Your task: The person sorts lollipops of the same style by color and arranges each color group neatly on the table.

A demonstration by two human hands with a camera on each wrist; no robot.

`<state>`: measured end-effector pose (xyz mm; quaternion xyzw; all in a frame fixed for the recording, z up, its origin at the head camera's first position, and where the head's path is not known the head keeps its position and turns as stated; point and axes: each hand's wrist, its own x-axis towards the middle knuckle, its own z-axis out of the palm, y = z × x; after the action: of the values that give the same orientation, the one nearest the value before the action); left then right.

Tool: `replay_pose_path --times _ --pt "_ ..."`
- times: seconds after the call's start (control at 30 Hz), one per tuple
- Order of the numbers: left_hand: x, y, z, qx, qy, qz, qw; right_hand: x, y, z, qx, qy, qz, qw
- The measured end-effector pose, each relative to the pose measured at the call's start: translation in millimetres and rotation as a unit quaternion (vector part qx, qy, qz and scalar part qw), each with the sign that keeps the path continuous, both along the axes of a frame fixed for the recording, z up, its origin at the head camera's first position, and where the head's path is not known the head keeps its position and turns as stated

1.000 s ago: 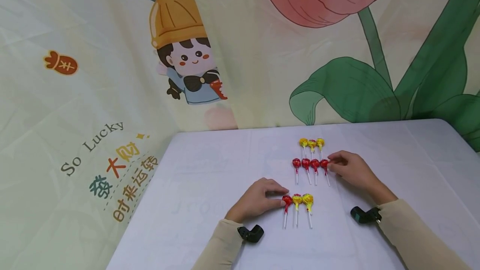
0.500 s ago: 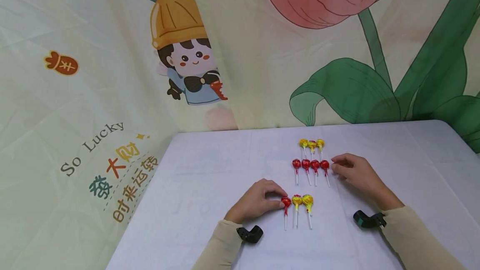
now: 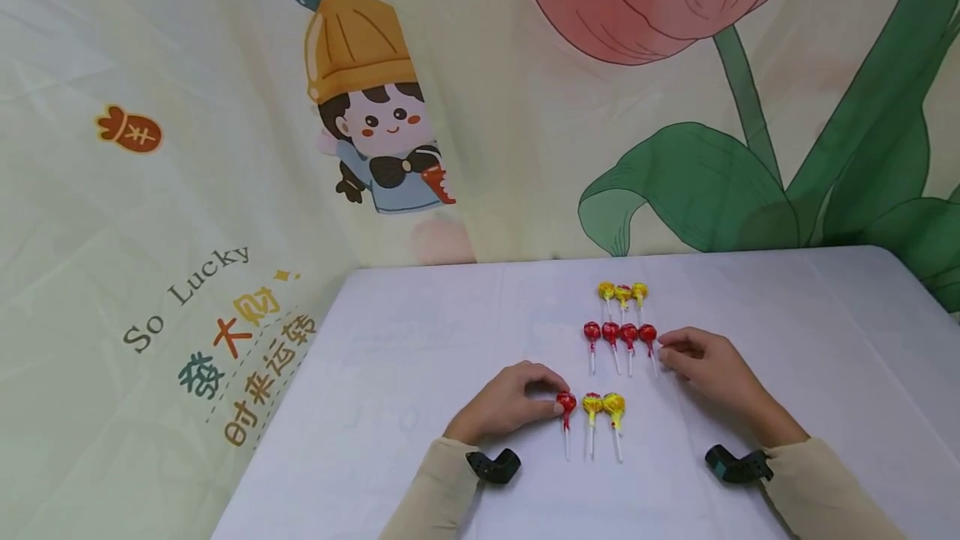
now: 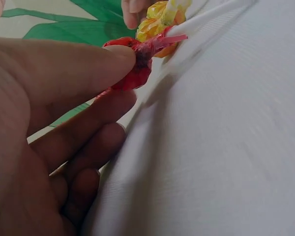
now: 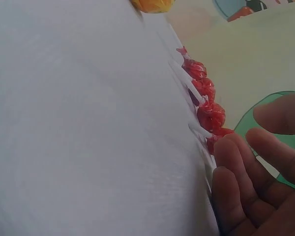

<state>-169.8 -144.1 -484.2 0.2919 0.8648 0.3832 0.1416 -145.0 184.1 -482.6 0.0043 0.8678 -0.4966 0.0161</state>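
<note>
My left hand pinches the head of a red-wrapped lollipop between thumb and finger; its stick points toward the near edge. Just right of it, with a small gap, lie two yellow lollipops. The left wrist view shows the thumb across the red wrapper. Farther back, several red lollipops lie in a row. Beside that row's right end is my right hand, holding nothing, fingers loosely bent. In the right wrist view the fingertips are close to the end red lollipop; whether they touch it is unclear.
Behind the red row lie three yellow lollipops. Everything rests on a white-covered table, whose far edge meets a printed backdrop cloth. Black wrist cameras sit by both sleeves.
My left hand has shifted slightly left with the red lollipop, widening its gap from the yellow ones. My right hand has let go of the end red lollipop and drawn back slightly right and nearer.
</note>
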Motion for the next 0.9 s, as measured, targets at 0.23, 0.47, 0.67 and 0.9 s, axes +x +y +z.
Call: replay_pose_path --times 0.23,0.47,0.67,0.9 --pt "-1.2 3 3.7 0.033 -0.03 0.04 0.9982 4.1 -4 -2.3 0.006 0.014 0.0 1.0" --pt "-8.0 5 2.0 0.039 -0.031 0.058 0.9971 8.0 -7 -2.7 0.009 0.013 -0.002 1.0" --pt "-16.9 8 6.3 0.037 -0.014 0.064 0.9972 10.3 -10 -5.0 0.006 0.014 0.015 1.0" --pt "-25.4 12 9.5 0.037 -0.031 0.102 0.9936 13.3 -15 -1.8 0.01 0.014 0.033 0.999"
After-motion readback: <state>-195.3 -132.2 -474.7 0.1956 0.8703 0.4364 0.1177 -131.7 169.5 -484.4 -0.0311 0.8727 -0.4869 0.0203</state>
